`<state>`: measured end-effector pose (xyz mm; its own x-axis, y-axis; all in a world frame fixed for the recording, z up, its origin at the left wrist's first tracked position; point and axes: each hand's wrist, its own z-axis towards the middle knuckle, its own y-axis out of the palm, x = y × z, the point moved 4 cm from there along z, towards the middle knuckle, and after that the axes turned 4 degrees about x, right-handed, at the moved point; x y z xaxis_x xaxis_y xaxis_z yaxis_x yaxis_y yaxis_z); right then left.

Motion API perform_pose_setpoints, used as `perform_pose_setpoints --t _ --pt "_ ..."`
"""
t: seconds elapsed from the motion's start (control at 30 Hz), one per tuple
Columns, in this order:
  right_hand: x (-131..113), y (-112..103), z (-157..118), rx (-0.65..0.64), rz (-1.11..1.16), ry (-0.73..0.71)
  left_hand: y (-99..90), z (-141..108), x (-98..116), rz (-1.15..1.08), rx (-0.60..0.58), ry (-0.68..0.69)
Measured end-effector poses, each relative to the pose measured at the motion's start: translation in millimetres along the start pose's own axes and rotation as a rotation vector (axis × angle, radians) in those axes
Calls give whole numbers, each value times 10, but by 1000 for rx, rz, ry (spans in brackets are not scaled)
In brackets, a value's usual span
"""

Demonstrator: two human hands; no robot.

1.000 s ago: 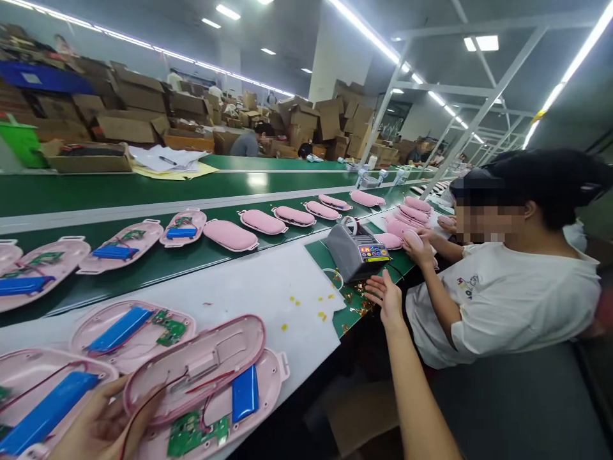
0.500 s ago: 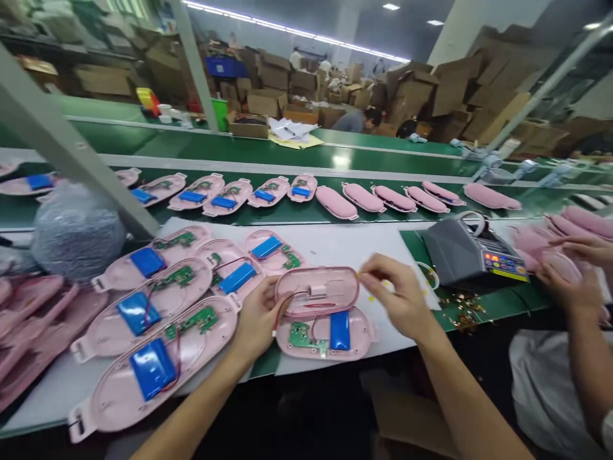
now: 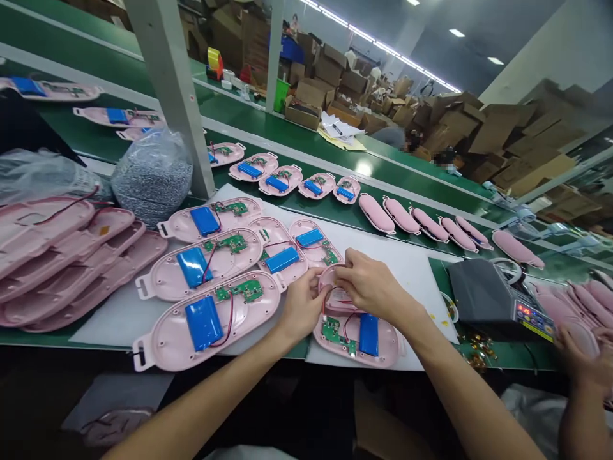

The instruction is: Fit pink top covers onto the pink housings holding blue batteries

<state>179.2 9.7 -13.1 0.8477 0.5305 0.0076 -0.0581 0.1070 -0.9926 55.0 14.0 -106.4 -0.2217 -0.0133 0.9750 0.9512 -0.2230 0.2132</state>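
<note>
My left hand (image 3: 301,308) grips the left end of a small pink shell (image 3: 329,278), thumb on its rim. Over that shell, my right hand (image 3: 366,278) has its fingers pinched together; what they hold, if anything, is hidden. Directly below lies an open pink case (image 3: 389,338) with a green circuit board (image 3: 331,329) and a blue battery (image 3: 368,334). Several more open pink cases (image 3: 167,340) with blue batteries and boards lie to the left on white foam sheeting (image 3: 115,319).
Stacked pink shells (image 3: 52,268) and a bag of small metal parts (image 3: 152,176) stand left, beside a grey post (image 3: 167,83). A tape dispenser (image 3: 488,297) is at right, near another person's hand (image 3: 587,358). Cases line the green belt (image 3: 306,144).
The view has turned left, so the bench appears shifted right and tilted. My right hand has moved from the shell's right end to over its interior, near my left hand.
</note>
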Motion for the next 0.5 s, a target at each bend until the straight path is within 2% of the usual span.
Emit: perform_pose_setpoints --t 0.1,0.2,0.3,0.4,0.5 --pt "-26 0 57 42 -73 46 -1 -27 11 42 10 2" --pt "121 -75 78 135 -82 247 0 -61 19 69 4 0" --pt "312 -130 50 138 124 393 -1 -82 73 109 0 34" --pt "358 -90 0 52 438 361 -20 -75 188 245 37 107" --pt "292 -66 -65 104 508 341 -5 -57 300 374 -24 168"
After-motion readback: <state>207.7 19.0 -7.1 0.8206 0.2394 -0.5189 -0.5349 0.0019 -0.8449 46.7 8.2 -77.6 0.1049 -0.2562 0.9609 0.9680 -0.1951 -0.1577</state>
